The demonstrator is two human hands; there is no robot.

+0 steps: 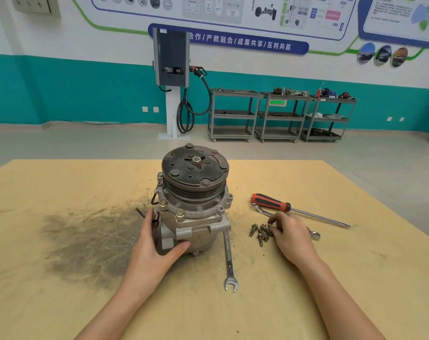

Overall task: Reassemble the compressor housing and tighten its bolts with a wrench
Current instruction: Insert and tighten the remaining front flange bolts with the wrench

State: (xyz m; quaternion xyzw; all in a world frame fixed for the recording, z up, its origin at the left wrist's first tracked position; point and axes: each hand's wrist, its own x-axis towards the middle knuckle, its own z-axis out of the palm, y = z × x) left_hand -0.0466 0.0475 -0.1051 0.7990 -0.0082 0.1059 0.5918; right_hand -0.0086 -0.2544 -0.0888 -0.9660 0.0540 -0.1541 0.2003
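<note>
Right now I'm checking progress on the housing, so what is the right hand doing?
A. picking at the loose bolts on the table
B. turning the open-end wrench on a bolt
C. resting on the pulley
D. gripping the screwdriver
A: the right hand has its fingers at the loose bolts, with the open-end wrench and the screwdriver lying untouched.

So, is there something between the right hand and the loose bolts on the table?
Nothing visible stands between them. The right hand is already at the pile of loose bolts, with its fingertips on the bolt nearest it. The compressor, steadied by the left hand, stands to the left, with only bare table in between.
</note>
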